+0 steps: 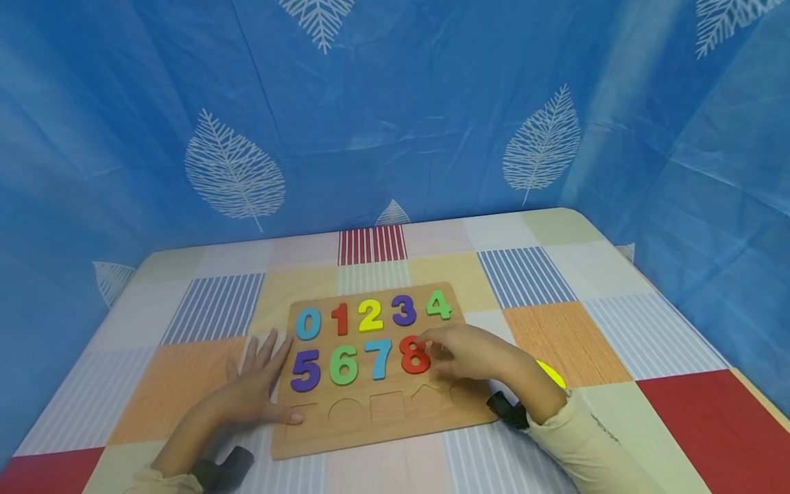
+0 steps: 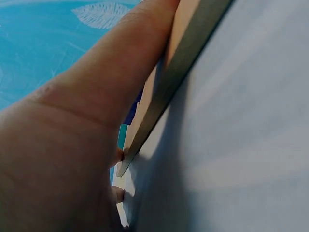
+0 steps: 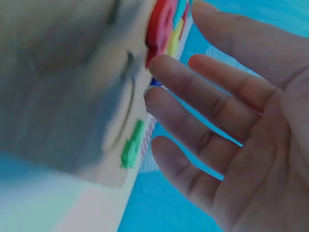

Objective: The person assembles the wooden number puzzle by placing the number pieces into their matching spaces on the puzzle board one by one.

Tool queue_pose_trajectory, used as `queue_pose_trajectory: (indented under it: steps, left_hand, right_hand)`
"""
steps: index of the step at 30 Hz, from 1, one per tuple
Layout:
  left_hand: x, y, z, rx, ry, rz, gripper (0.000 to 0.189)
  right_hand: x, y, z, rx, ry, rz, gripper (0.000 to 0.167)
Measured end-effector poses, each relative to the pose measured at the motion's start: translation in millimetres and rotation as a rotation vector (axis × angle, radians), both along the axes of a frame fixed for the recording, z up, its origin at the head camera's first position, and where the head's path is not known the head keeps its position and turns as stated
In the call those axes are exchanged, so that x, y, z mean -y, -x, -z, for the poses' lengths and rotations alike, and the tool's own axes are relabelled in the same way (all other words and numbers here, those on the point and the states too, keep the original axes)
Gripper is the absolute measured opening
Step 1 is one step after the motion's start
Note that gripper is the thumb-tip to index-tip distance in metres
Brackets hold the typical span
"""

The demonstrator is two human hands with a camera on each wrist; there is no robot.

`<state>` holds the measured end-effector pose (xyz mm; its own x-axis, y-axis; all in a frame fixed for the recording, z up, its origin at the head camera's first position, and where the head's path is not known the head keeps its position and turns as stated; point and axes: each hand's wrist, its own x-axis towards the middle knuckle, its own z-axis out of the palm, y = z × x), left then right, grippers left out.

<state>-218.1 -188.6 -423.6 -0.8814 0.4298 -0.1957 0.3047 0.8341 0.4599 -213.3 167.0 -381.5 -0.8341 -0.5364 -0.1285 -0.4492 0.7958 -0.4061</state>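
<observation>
A wooden number puzzle board [image 1: 389, 437] lies on the table with coloured numerals 0 to 8 in two rows. My left hand [image 1: 249, 391] rests along its left edge, fingers spread, thumb on the lower left corner. In the left wrist view that thumb [image 2: 130, 53] presses on the board's edge. My right hand [image 1: 465, 351] is at the board's right side, fingertips beside the red 8 [image 1: 415, 354]. Loosely bent fingers with nothing between them show in the right wrist view, near the red 8 [image 3: 157, 29]. The green 4 [image 3: 130, 150] is farther along the board.
Outlined shape recesses [image 1: 387, 407] run along the board's near side. A bright yellow piece [image 1: 551, 374] shows partly behind my right forearm. The patchwork tablecloth [image 1: 568, 336] covers the table, and a blue leaf-patterned curtain [image 1: 395, 137] hangs behind and at the sides.
</observation>
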Motion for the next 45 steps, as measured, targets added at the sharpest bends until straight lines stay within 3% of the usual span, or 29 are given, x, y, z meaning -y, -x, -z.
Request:
queue_pose_trajectory:
  steps: [11, 20, 25, 31, 37, 45]
  left_hand:
    - [-2.2, 1.5, -1.3, -0.002, 0.001, 0.005, 0.122]
    - [4.4, -0.5, -2.7, -0.004, -0.005, -0.027, 0.124]
    - [9.7, -1.0, -1.9, -0.008, -0.001, -0.038, 0.125]
    - [10.4, -0.8, 0.9, -0.005, -0.003, -0.029, 0.125]
    - [7.3, 0.5, 0.8, -0.006, -0.003, -0.019, 0.124]
    - [2.9, 4.1, 2.1, -0.017, 0.016, 0.008, 0.122]
  right_hand:
    - [-36.8, -1.9, -19.3, 0.005, 0.034, 0.088, 0.044]
    - [-78.2, -10.2, -11.7, -0.024, 0.06, 0.117, 0.05]
    - [-102.5, -20.7, -13.9, 0.039, 0.11, 0.116, 0.052]
    - [-126.5, -33.5, -9.8, 0.137, 0.119, 0.046, 0.059]
    - [-136.5, -45.2, -1.6, 0.052, 0.022, -0.03, 0.065]
    - [-134.3, -46.6, 2.6, 0.028, -0.002, 0.031, 0.061]
